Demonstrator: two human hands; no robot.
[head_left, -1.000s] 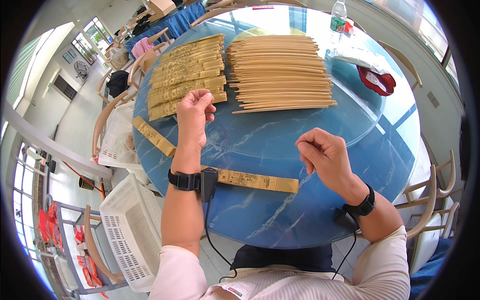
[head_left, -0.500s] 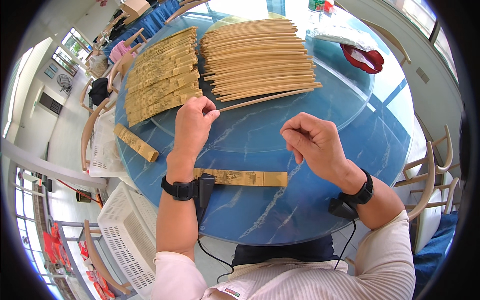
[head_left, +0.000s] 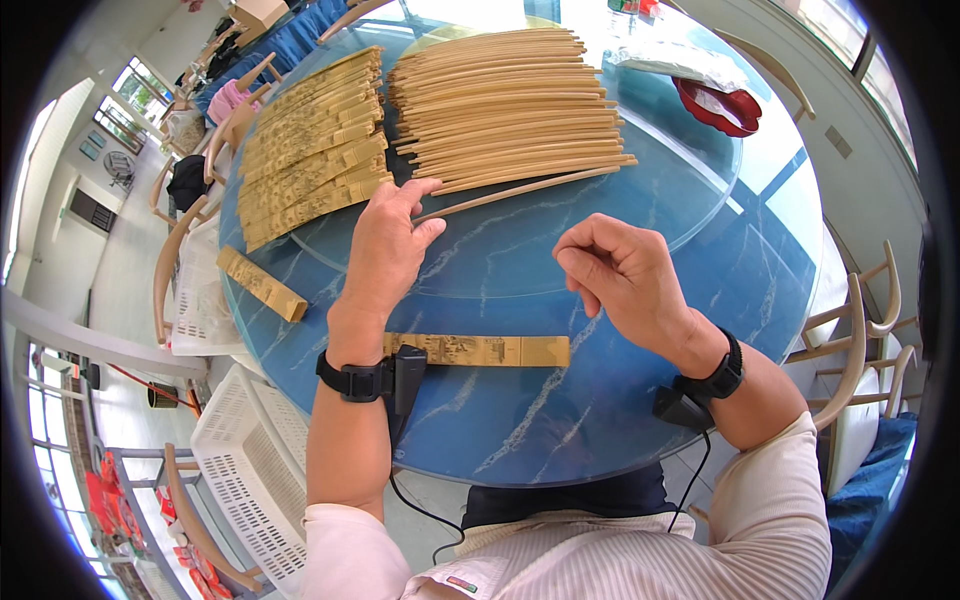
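Before me on the table (head_left: 640, 420): strips (head_left: 312, 150) far left, sticks (head_left: 510, 110) right of them; one strip (head_left: 480, 351) near, another strip (head_left: 262, 284) left of it.

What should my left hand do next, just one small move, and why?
Perhaps pinch the nearest stick: its left end, angled away from the stick pile, lies between the parted thumb and forefinger of the left hand.

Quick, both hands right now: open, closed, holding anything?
Left hand: open, thumb and forefinger parted at the left end of one stick; contact unclear.
Right hand: curled closed, nothing visible in it.
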